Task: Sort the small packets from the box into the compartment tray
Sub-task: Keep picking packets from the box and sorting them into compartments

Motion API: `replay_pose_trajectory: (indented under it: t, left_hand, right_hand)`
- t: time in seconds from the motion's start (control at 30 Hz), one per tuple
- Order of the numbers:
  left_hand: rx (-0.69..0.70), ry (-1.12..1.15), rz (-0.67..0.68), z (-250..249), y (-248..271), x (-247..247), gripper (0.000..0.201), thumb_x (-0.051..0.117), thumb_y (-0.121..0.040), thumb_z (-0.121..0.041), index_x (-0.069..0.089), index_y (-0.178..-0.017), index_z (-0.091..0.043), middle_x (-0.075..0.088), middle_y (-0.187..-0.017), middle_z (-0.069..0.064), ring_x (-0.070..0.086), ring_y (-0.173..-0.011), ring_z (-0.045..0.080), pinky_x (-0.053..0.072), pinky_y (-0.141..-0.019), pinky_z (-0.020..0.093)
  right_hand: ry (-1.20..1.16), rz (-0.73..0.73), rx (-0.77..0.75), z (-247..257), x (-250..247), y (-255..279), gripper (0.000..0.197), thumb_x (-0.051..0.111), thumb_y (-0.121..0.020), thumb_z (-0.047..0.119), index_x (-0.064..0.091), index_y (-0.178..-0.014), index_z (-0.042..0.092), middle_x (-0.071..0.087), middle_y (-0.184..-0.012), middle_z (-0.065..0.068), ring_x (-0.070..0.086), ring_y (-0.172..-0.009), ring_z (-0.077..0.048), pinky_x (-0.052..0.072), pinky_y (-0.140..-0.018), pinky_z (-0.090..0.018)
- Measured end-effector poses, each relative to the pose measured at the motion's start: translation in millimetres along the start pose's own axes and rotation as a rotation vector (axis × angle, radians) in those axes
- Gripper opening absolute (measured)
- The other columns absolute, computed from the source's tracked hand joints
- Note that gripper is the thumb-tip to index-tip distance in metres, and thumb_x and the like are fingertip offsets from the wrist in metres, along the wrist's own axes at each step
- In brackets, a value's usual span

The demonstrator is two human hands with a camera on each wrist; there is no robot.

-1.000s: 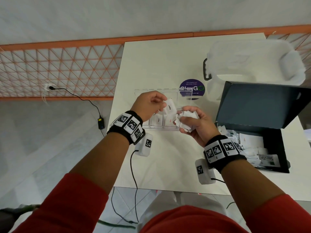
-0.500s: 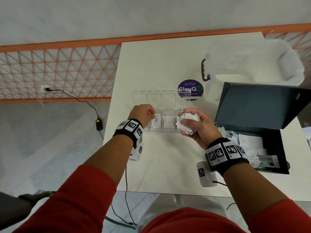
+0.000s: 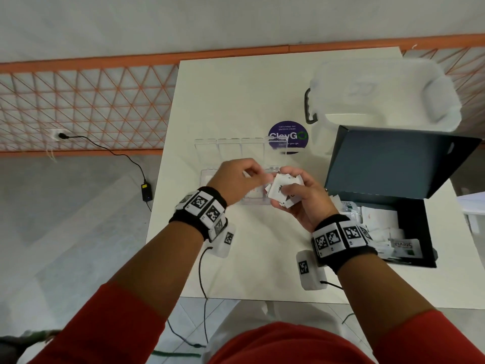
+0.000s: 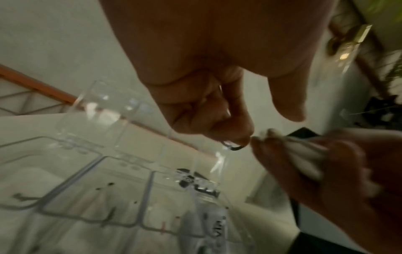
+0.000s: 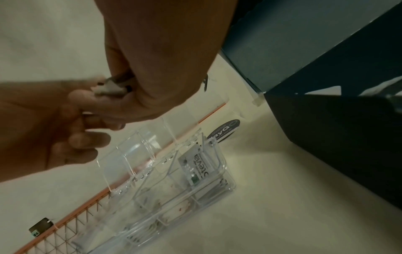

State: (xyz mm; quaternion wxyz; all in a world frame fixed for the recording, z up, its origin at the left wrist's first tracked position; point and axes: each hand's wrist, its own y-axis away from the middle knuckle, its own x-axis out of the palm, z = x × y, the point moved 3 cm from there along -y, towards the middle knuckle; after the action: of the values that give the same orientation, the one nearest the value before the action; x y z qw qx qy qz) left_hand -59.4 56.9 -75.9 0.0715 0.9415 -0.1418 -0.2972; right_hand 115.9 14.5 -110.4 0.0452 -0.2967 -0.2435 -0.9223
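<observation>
So the right hand (image 3: 301, 198) is curled round a bunch of small white packets (image 3: 282, 191), thumb on top, holding them up above the near edge of the clear compartment tray (image 3: 210, 151); from the left wrist camera you can see that same bunch (image 4: 304, 154) fanned out between the fingers. The left hand (image 3: 236, 179) is right next to it, fingertips reaching into the top of the bunch; its fingers are curled, and the right wrist view shows them (image 5: 87, 101) touching a packet corner (image 5: 106, 89), but whether it's actually pinching one yet or just touching, I honestly can't tell.

Under both hands sits the tray (image 5: 219, 173) on the white table (image 3: 236, 88), its row of little lids flipped open and standing up at the far side; some compartments already have packets lying in them, including a Stevia packet (image 5: 196, 169) in the end compartment closest to the box; the other compartments are too blurry to read.

Just to the right is the dark box (image 3: 420, 227), lid (image 3: 393, 164) propped open, more white packets piled inside; behind it a translucent plastic tub (image 3: 380, 95), and a round purple sticker (image 3: 287, 132) on the table behind the tray.
</observation>
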Motion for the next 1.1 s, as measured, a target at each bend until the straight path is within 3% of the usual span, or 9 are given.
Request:
replay_pose_trajectory:
  t: [0.1, 0.23, 0.47, 0.57, 0.63, 0.7, 0.83, 0.97, 1.1]
  left_hand:
    - [-0.023, -0.004, 0.114, -12.1, 8.3, 13.8, 0.038, 0.081, -0.061, -0.053, 0.059, -0.090, -0.040, 0.064, -0.084, -0.015, 0.058, -0.060, -0.008, 0.041, -0.053, 0.006]
    - [-0.058, 0.106, 0.118, -14.2, 10.1, 18.1, 0.032, 0.076, -0.076, -0.017, 0.060, -0.100, -0.030, 0.065, -0.091, -0.005, 0.066, -0.060, 0.003, 0.049, -0.054, 0.014]
    - [-0.098, -0.073, 0.201, -22.0, 3.3, 0.5, 0.028, 0.071, -0.076, -0.009, 0.061, -0.091, -0.029, 0.071, -0.091, -0.002, 0.067, -0.080, 0.016, 0.056, -0.076, 0.034]
    - [-0.115, -0.133, 0.299, -26.4, 2.7, -5.5, 0.024, 0.064, -0.077, -0.007, 0.064, -0.079, -0.030, 0.069, -0.080, -0.003, 0.062, -0.065, 0.005, 0.054, -0.063, 0.026]
    - [-0.112, -0.204, 0.322, -29.0, 2.3, -8.1, 0.020, 0.063, -0.076, -0.009, 0.065, -0.074, -0.029, 0.064, -0.068, -0.008, 0.055, -0.053, -0.003, 0.042, -0.054, 0.018]
    - [-0.106, -0.264, 0.288, -30.7, 1.7, -11.2, 0.014, 0.064, -0.077, -0.012, 0.068, -0.081, -0.025, 0.059, -0.065, -0.011, 0.053, -0.056, 0.001, 0.038, -0.054, 0.019]
    - [-0.122, -0.197, 0.214, -28.3, 1.5, -15.2, 0.029, 0.069, -0.075, -0.009, 0.063, -0.100, -0.021, 0.065, -0.091, -0.001, 0.057, -0.073, 0.011, 0.045, -0.066, 0.024]
    - [-0.129, -0.109, 0.109, -24.2, 4.6, -21.6, 0.028, 0.072, -0.074, -0.011, 0.053, -0.087, -0.026, 0.065, -0.089, -0.001, 0.059, -0.072, 0.011, 0.042, -0.058, 0.023]
    - [-0.079, 0.059, -0.019, -21.4, 8.3, -25.9, 0.020, 0.072, -0.078, -0.010, 0.056, -0.078, -0.022, 0.065, -0.071, -0.005, 0.061, -0.065, 0.009, 0.048, -0.063, 0.023]
  right_hand:
    - [0.039, -0.033, -0.030, 1.8, 2.3, -0.5, 0.035, 0.061, -0.083, -0.011, 0.071, -0.089, 0.023, 0.075, -0.101, -0.006, 0.073, -0.085, -0.027, 0.058, -0.064, -0.036]
    - [0.072, -0.091, -0.020, 1.0, 2.4, 1.4, 0.032, 0.063, -0.083, -0.012, 0.070, -0.086, 0.019, 0.075, -0.094, -0.009, 0.073, -0.078, -0.029, 0.059, -0.061, -0.036]
    - [0.193, -0.108, 0.023, 2.7, 2.0, 3.5, 0.017, 0.069, -0.086, -0.004, 0.064, -0.077, 0.010, 0.073, -0.082, -0.016, 0.070, -0.066, -0.029, 0.056, -0.050, -0.030]
    - [0.240, -0.078, 0.030, 4.6, 3.7, 5.2, 0.019, 0.070, -0.085, -0.003, 0.070, -0.073, 0.011, 0.072, -0.078, -0.014, 0.068, -0.062, -0.025, 0.056, -0.049, -0.029]
    - [0.292, -0.056, 0.031, 5.0, 4.6, 5.0, 0.020, 0.072, -0.083, -0.004, 0.072, -0.071, 0.012, 0.072, -0.078, -0.013, 0.068, -0.064, -0.027, 0.056, -0.050, -0.032]
    - [0.347, -0.056, 0.045, 3.5, 5.6, 3.6, 0.018, 0.075, -0.080, -0.004, 0.073, -0.071, 0.011, 0.072, -0.083, -0.016, 0.065, -0.071, -0.036, 0.055, -0.056, -0.037]
    - [0.372, -0.084, 0.088, -0.2, 8.0, 2.7, 0.010, 0.078, -0.079, 0.000, 0.073, -0.076, 0.008, 0.071, -0.086, -0.023, 0.062, -0.075, -0.039, 0.053, -0.057, -0.038]
    - [0.359, -0.092, 0.095, -0.3, 11.6, 1.4, 0.007, 0.077, -0.081, 0.001, 0.070, -0.079, 0.003, 0.070, -0.084, -0.021, 0.064, -0.066, -0.031, 0.054, -0.048, -0.030]
    - [0.335, -0.107, 0.112, -2.2, 18.9, 0.4, 0.011, 0.076, -0.082, 0.000, 0.065, -0.081, 0.001, 0.071, -0.078, -0.016, 0.066, -0.059, -0.026, 0.054, -0.047, -0.029]
